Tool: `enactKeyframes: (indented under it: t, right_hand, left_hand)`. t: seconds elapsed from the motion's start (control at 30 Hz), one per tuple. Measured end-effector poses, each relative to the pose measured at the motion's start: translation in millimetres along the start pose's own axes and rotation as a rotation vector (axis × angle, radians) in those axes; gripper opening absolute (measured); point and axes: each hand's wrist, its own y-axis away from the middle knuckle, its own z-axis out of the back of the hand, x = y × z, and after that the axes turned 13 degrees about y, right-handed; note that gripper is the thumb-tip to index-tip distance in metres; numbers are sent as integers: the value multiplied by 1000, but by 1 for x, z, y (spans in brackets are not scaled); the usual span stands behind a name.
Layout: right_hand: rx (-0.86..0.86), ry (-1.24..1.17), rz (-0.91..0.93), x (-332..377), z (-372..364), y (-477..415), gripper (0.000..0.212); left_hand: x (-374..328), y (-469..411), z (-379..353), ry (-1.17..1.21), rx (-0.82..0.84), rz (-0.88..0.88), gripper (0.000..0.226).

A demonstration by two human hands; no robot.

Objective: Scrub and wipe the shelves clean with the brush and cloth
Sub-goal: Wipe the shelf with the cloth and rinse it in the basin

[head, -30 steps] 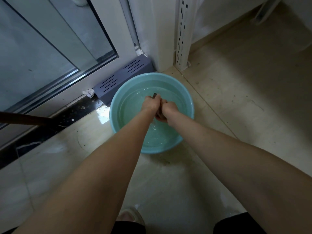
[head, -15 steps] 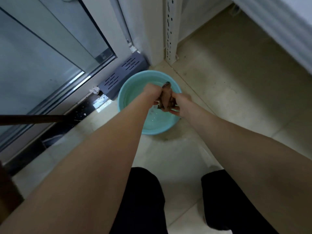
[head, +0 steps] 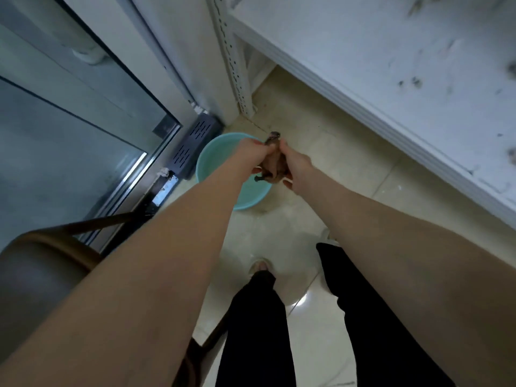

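- A pale tiled floor point(head: 329, 152) runs between a glass sliding door point(head: 83, 121) and a white shelf point(head: 391, 65) whose top is flecked with dark marks.
- A teal basin point(head: 212, 155) sits on the floor beside a grey vented box point(head: 192, 143), near the foot of the shelf's perforated upright point(head: 234, 57).
- The left hand point(head: 250, 153) and right hand point(head: 296, 163) both grip a brownish cloth point(head: 272, 169). The fingers are curled round it and the knuckles sit close together.
- The cloth is held in the air over the basin's right side. One twisted end pokes out above the hands and another hangs below them.
- A second ago the hands were low in the basin, at the water. Now they have risen well clear of it with the cloth bunched between them.
- The view has lifted too. The basin looks smaller, dark trouser legs and a brown chair point(head: 55, 241) have appeared, and the shelf top has come into sight.
- The person appears to have stood up, with the wringing about done and a damp cloth ready for wiping.
- The marked shelf looks not yet wiped, and no brush is visible.
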Motion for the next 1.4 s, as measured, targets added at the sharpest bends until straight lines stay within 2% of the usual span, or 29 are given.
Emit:
enactKeyframes:
  t: [0.1,0.17,0.33,0.5,0.57,0.63,0.73,0.87,0.97,1.07,1.17,1.23,1.4]
  right_hand:
    - [-23,-194,27,9,22,46,36]
    - [-54,-272,45,14,42,77,30]
    - [-141,-288,26,25,91,139,24]
    - [-186,-353,-38,25,151,202,14]
    - [-200,-402,-3,19,180,228,21]
    - [-234,-390,37,11,212,256,19]
    - [-295,-385,77,-3,267,300,17]
    - [-295,-546,142,-20,342,355,25]
    - [-391,-611,202,-31,390,396,22]
    - [-490,-502,248,-40,430,446,21]
    - [-570,-467,259,-50,470,492,22]
    - [-619,-477,265,-55,495,520,15]
    - [-778,-668,311,-49,552,570,9]
  left_hand:
    - [-28,37,-8,-80,19,-27,13]
    - [-45,62,-17,-96,37,-19,16]
    - [-80,118,-52,-166,74,-6,25]
    - [-110,187,-100,-337,217,-7,19]
    - [-117,217,-124,-380,274,-50,32]
    - [-124,248,-150,-469,309,-104,44]
    - [-131,299,-196,-581,378,-176,35]
    - [-146,370,-256,-724,474,-282,33]
    - [-157,423,-295,-822,570,-348,31]
    - [-168,476,-328,-880,645,-406,18]
    - [-176,522,-357,-885,715,-473,12]
    - [-181,553,-375,-849,740,-523,4]
    - [-200,611,-419,-793,849,-629,5]
